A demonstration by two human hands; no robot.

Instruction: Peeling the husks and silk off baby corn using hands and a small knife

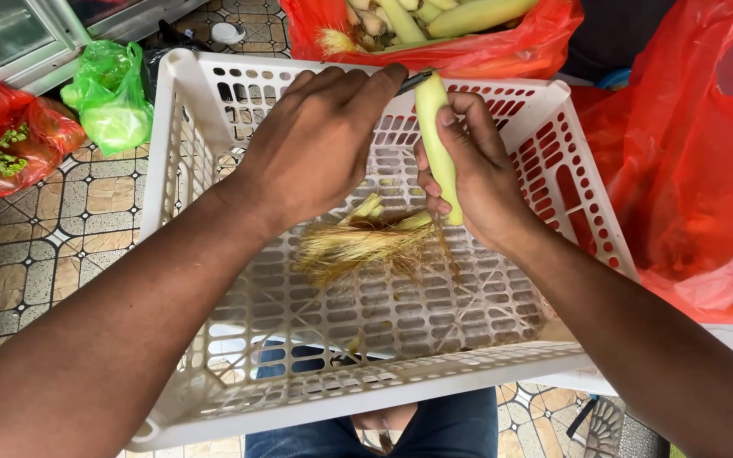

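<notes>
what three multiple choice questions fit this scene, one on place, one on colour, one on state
1. Where does the pile of pale yellow corn husk and silk lie?
A. in the white slotted plastic crate
B. on the tiled floor
C. in a red bag

2. What colour is the knotted plastic bag at upper left?
A. blue
B. green
C. black

3. How is the pale green husked corn ear held?
A. lying loose
B. gripped upright in the right hand
C. pinned under a foot

Answers:
1 A, the pile rests on the crate's bottom.
2 B, it is bright green.
3 B, the fingers wrap it while the left hand sets a dark blade at its tip.
</notes>
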